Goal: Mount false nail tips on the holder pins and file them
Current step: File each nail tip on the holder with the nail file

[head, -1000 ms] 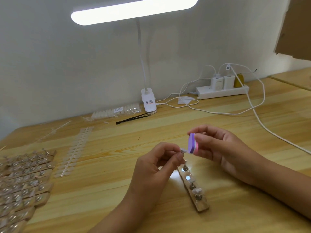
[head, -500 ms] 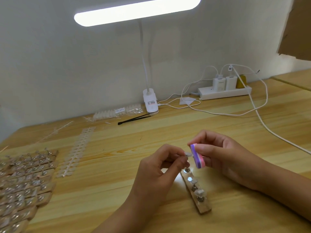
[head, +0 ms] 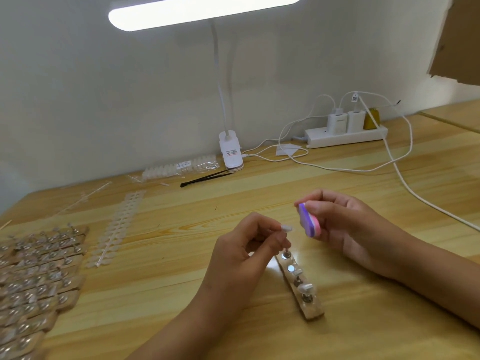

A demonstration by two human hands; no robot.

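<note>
The left hand (head: 241, 255) pinches a small, pale, translucent false nail tip (head: 287, 228) between thumb and forefinger, just above the far end of a short wooden holder strip (head: 310, 306) set with metal pins. A thin metal stem shows below the fingers, reaching the strip's farthest pin base; the fingers hide its top, so whether the tip sits on it cannot be told. The right hand (head: 348, 229) grips a purple-and-pink block file (head: 306, 220), fingers curled over its right face; the file stands upright just right of the tip, with a narrow gap between them. A second nail tip (head: 306, 288) is mounted on the pin nearest the viewer.

All this is on a light wooden table (head: 181, 255). At the near left lies a crowded batch of similar wooden pin holders (head: 33, 276); between it and the hands runs a long clear sprue of unmounted tips (head: 117, 224). Farther off lie a clear bag of tips (head: 179, 167) and black tweezers (head: 205, 178), beside the white clip-on lamp (head: 231, 152), whose lit bar hangs overhead. At the far right a white power strip (head: 324, 139) carries chargers; its white cables (head: 405, 183) loop across the table behind the right hand. Brown cardboard (head: 457, 35) fills the top right corner.
</note>
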